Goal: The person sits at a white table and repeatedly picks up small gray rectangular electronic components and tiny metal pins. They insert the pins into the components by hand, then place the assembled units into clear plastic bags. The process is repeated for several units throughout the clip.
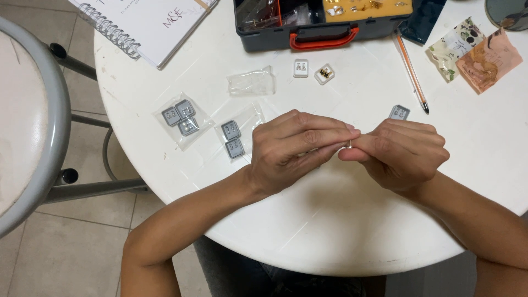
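Over the middle of the white round surface, both hands meet fingertip to fingertip: the left hand and right hand together pinch a tiny metal piece. It looks light, slippery and easily dropped, best nipped at its edges. At ten o'clock lie bagged grey tiles.

Round white table; on it lay a spiral notebook at upper left, a dark organiser case at top centre, clear bags of grey squares left of centre, a pencil and patterned packets at upper right.
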